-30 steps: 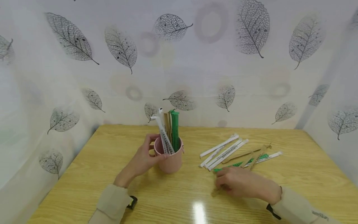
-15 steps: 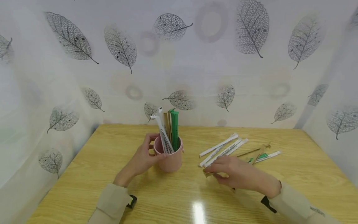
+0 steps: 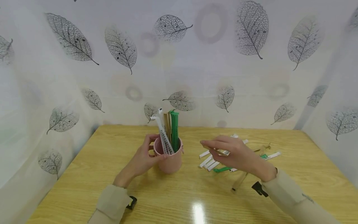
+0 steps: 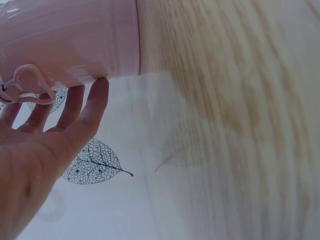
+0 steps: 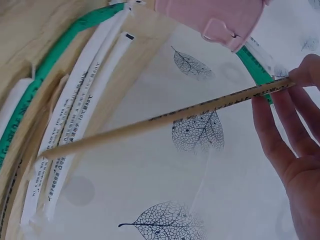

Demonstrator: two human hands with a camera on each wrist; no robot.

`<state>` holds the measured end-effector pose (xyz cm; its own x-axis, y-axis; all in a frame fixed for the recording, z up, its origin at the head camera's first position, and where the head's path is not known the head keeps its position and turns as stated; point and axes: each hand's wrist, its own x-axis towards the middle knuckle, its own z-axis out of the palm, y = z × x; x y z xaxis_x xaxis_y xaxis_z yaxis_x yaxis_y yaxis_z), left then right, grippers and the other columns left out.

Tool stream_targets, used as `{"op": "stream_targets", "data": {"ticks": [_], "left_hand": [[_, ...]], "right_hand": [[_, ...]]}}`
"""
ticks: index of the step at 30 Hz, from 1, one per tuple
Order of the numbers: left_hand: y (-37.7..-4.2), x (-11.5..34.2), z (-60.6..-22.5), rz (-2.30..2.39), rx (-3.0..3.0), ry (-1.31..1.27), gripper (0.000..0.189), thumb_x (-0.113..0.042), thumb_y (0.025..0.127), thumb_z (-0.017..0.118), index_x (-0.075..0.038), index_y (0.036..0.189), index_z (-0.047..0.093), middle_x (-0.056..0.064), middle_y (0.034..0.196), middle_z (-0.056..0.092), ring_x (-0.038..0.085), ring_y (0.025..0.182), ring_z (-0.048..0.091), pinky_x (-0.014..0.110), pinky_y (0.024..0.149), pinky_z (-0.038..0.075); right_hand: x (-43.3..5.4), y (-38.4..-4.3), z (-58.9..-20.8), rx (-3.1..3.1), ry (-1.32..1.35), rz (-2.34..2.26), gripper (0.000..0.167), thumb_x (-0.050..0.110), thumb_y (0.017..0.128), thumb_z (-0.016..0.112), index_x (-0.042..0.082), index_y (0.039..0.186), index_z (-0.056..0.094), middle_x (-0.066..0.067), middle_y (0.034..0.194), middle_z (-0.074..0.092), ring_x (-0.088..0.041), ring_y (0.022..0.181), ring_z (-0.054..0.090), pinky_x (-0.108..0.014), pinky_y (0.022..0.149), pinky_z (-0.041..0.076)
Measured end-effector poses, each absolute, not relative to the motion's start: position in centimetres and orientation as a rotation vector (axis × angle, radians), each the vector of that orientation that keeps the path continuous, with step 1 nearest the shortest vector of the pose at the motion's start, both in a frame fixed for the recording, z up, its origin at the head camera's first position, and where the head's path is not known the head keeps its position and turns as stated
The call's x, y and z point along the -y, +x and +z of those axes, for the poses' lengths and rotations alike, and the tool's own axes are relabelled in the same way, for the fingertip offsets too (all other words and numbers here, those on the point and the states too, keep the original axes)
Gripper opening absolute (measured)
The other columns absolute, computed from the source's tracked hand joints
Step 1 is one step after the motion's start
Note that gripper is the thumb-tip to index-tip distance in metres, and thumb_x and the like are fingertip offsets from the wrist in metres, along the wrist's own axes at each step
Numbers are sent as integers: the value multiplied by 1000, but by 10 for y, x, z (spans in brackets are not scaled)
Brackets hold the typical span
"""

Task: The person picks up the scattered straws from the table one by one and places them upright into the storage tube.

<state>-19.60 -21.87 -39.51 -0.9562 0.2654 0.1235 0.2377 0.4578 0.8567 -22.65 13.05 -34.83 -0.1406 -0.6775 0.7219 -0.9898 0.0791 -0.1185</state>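
Note:
My left hand [image 3: 144, 158] grips the side of a small pink bucket [image 3: 170, 165], thumb at the front and fingers behind. In the left wrist view the fingers touch the bucket's wall below its small handle loop [image 4: 32, 82]. White, brown and green wrapped straws [image 3: 175, 130] stand in the bucket. Above the loose straws, my right hand [image 3: 235, 152] pinches one end of a brown paper-wrapped straw [image 5: 200, 107]. That straw is raised and slanted in the right wrist view, its other end free.
Right of the bucket lie loose white straws [image 3: 205, 161], a green straw [image 3: 223, 169] and brown straws [image 3: 239, 182], partly hidden by my right hand and forearm. Leaf-patterned cloth [image 3: 195, 62] walls the back and sides of the wooden table [image 3: 156, 202].
My right hand took a brown straw from the front of the pile and lifted it, moving up and away from the table's front. The left hand and bucket stay in place.

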Motion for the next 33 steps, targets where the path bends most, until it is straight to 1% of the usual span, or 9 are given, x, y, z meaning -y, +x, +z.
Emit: {"op": "stream_targets", "data": {"ticks": [5,9,12,15,17,20,24,28,33], "left_hand": [[-196,218,-394,1555,-2657,463,74,-33,92,77,-21,149,32,11,149,45,37,128,56,48,99,56],[-195,218,-393,1555,-2656,457,74,-33,92,77,-21,149,31,12,150,45,38,129,56,49,100,56],[-195,217,-393,1553,-2659,450,74,-33,92,77,-21,149,31,12,150,45,38,128,56,49,100,56],[-195,217,-393,1556,-2658,447,74,-32,91,77,-21,148,31,12,149,45,38,127,56,49,99,56],[-195,217,-393,1556,-2659,444,74,-32,91,77,-21,148,31,12,149,45,37,127,57,48,99,56],[-195,217,-394,1556,-2661,439,74,-32,91,77,-21,148,31,12,149,45,37,126,57,49,99,56],[-194,217,-395,1549,-2662,437,74,-32,92,77,-21,149,31,13,150,45,37,128,56,49,100,56],[-195,217,-395,1554,-2660,434,75,-32,91,77,-21,149,31,13,150,45,38,128,56,49,100,56],[-195,218,-394,1552,-2666,427,74,-31,91,78,-21,148,32,12,150,45,37,127,56,48,100,56]], "right_hand": [[-130,-231,-343,1859,1601,952,26,13,102,58,0,120,70,-9,103,75,-16,84,72,-16,74,59],[-128,-235,-339,1828,1540,1028,24,11,99,62,-3,116,71,-12,101,75,-18,84,72,-17,73,60],[-125,-239,-334,1802,1448,1108,23,-3,90,69,-5,113,71,-14,99,75,-16,84,73,-18,71,60],[-121,-243,-329,1789,1344,1232,34,-18,79,69,-7,111,71,-13,96,75,-9,87,72,-19,70,61],[-117,-246,-324,1777,1262,1290,36,-22,76,69,-7,109,72,-12,98,77,-5,90,71,-20,72,61],[-110,-249,-315,1747,1174,1386,35,-23,76,70,-9,109,72,-5,101,77,-4,90,71,-21,75,61],[-99,-252,-303,1719,1108,1455,32,-17,81,72,-9,111,72,3,105,76,-8,89,72,-23,75,62],[-88,-254,-292,1703,1090,1449,32,-14,82,73,-9,114,72,-2,102,77,-9,88,72,-24,73,62],[-74,-255,-280,1676,1106,1459,36,-18,81,73,-11,116,69,-18,99,75,-4,90,72,-25,73,63]]}}
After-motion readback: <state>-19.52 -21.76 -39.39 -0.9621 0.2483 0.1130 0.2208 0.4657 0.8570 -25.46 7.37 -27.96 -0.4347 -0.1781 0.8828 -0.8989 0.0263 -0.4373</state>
